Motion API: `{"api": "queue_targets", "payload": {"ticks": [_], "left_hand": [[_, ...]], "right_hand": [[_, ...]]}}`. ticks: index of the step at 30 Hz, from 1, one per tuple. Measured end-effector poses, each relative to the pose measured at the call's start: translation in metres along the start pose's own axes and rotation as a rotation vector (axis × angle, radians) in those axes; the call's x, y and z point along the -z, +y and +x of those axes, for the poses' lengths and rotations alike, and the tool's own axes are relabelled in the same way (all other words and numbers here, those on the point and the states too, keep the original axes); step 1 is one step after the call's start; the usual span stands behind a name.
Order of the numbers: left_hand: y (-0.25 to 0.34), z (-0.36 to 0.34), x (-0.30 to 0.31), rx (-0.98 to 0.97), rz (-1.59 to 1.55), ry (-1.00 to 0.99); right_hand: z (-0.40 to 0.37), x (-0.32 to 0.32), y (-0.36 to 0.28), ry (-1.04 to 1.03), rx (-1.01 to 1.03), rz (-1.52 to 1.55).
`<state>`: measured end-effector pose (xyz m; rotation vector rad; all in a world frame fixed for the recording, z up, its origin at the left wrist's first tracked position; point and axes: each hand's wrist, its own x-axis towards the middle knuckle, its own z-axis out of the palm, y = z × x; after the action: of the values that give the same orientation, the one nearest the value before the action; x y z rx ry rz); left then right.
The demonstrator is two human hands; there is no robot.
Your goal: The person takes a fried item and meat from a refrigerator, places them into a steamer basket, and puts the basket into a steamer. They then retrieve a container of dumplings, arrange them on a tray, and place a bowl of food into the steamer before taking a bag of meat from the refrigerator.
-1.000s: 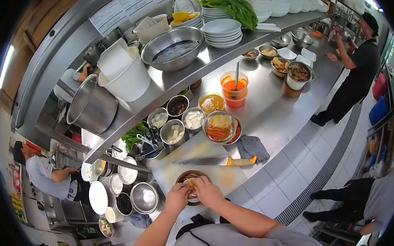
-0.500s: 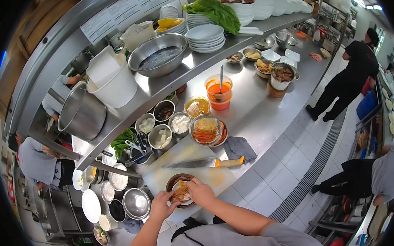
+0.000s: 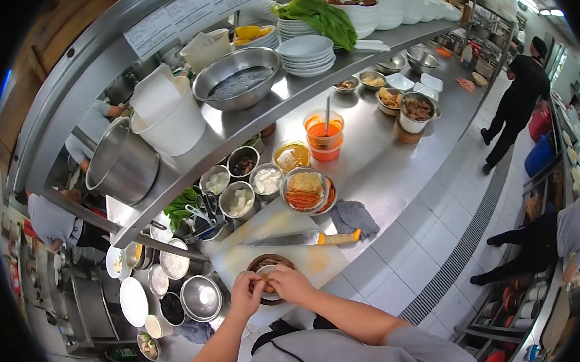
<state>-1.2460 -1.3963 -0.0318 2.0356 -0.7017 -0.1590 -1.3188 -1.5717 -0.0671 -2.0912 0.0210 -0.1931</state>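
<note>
My left hand (image 3: 247, 293) and my right hand (image 3: 291, 285) meet over a brown-rimmed bowl (image 3: 257, 263) with a paler bowl (image 3: 265, 269) inside it. Their fingers are pinched together on a small piece of golden-brown food (image 3: 269, 288), mostly hidden by the hands. The bowl stands at the near side of a worn cutting board (image 3: 318, 266). Just beyond it a large knife (image 3: 280, 239) with a yellow-orange handle lies across the board, its handle to the right.
Past the board stand a bowl of sliced vegetables (image 3: 306, 193), several metal tubs of ingredients and an orange sauce container (image 3: 323, 131). A grey cloth (image 3: 355, 219) lies at the counter's edge. A steel shelf (image 3: 240, 126) overhangs on the left. Other people (image 3: 521, 95) are nearby.
My hands have drawn closer together, and the food between them shows less. On the right, one person in black has walked farther off, and another in grey has shifted.
</note>
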Motion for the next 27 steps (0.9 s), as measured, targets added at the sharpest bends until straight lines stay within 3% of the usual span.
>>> {"api": "queue_targets", "payload": {"ticks": [3, 6, 7, 11, 13, 14, 16, 17, 22, 23, 27], "left_hand": [[-0.028, -0.001, 0.005, -0.151, 0.115, -0.069], [-0.03, 0.002, -0.001, 0.066, -0.014, -0.009], [-0.022, 0.005, -0.005, 0.089, -0.161, 0.002], [-0.023, 0.005, -0.009, 0.082, -0.244, 0.081], [-0.028, 0.004, -0.005, -0.045, 0.039, 0.074], [-0.028, 0.003, -0.003, -0.027, 0.039, 0.074], [-0.029, 0.013, -0.002, 0.223, -0.111, 0.042], [-0.032, 0.016, -0.003, 0.241, -0.114, 0.044], [-0.043, 0.01, -0.012, 0.215, -0.398, 0.182], [-0.016, 0.009, -0.004, 0.199, -0.335, 0.122], [-0.05, 0.01, 0.004, 0.238, -0.151, 0.0]], "right_hand": [[0.0, -0.012, 0.003, 0.082, 0.035, 0.129], [-0.005, -0.022, -0.007, 0.203, 0.042, 0.085], [-0.002, -0.013, -0.012, 0.085, -0.029, 0.078], [0.012, -0.011, -0.001, 0.094, 0.019, 0.032], [0.014, -0.021, 0.007, 0.1, -0.027, 0.051], [0.013, -0.015, -0.002, 0.084, -0.035, 0.056], [0.015, -0.001, -0.017, -0.01, -0.061, -0.017], [0.016, -0.004, -0.015, 0.067, 0.018, -0.053], [0.034, -0.005, -0.002, 0.027, -0.009, -0.098], [0.036, -0.005, -0.003, 0.022, -0.042, -0.064], [0.042, 0.008, -0.011, -0.119, -0.193, 0.067]]}}
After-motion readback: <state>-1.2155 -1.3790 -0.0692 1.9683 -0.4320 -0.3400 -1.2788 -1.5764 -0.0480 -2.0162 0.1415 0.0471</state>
